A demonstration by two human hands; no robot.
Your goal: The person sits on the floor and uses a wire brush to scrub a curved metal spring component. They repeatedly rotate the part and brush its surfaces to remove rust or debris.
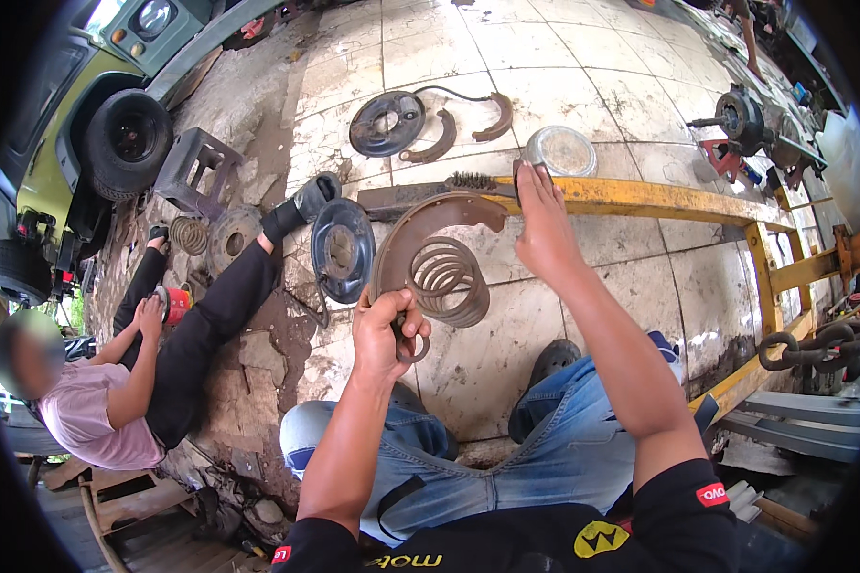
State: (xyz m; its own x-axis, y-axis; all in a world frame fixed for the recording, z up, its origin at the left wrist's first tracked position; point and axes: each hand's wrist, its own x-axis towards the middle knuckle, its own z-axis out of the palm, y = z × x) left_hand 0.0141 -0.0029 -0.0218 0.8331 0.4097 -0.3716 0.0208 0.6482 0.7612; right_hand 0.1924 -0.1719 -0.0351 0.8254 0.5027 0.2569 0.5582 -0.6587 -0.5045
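Observation:
My left hand [384, 334] is closed around the lower end of a curved brown brake shoe [403, 229], which is held up in front of me. A small ring-shaped end of the shoe shows below my fingers. My right hand [547, 224] presses a flat dark-brown piece [519, 181], its kind unclear, between fingers and thumb, just past the shoe's far tip. Behind the shoe is a rusty coil spring [454, 286] on the tiles. A wire brush [473, 180] lies on the yellow steel beam [631, 194] beyond the shoe.
Two black brake backing plates [342, 250] [387, 124] lie on the floor, with two more brake shoes [432, 138] [494, 118] and a round metal lid [561, 151]. At left a seated person [105, 382] holds a red can [175, 304]. A heavy chain [812, 346] hangs at right.

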